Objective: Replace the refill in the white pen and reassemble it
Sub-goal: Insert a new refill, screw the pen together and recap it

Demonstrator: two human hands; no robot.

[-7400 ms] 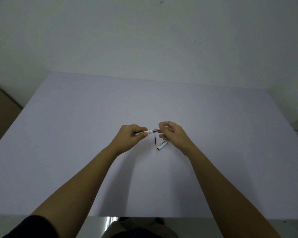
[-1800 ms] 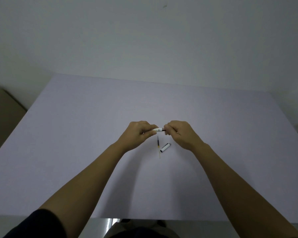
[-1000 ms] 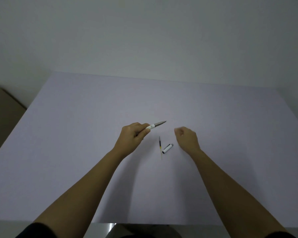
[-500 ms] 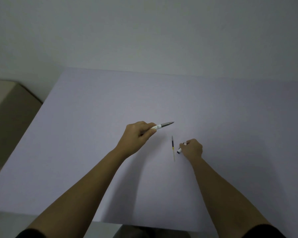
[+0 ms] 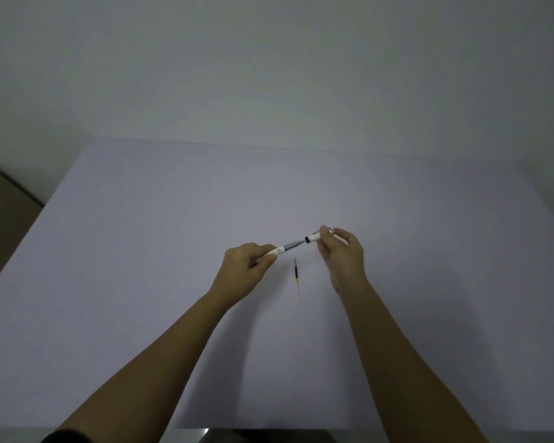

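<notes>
1. Now my left hand [image 5: 245,272] pinches the white pen [image 5: 280,250] at mid-frame, grey tip aimed right so the cap [image 5: 312,239] can slide on.
2. My right hand [image 5: 341,255] grips that cap, open mouth facing the tip, just apart from it.
3. Below them, a spare refill [image 5: 297,278] lies on the table [image 5: 141,251].
4. My fingers hide the pen's back end.

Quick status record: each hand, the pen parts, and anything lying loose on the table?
left hand: holds white pen body, grey tip pointing right
right hand: holds white cap, open end facing the tip
gap: tip just short of the cap, not yet inserted
loose refill: flat on table, between the hands
</notes>
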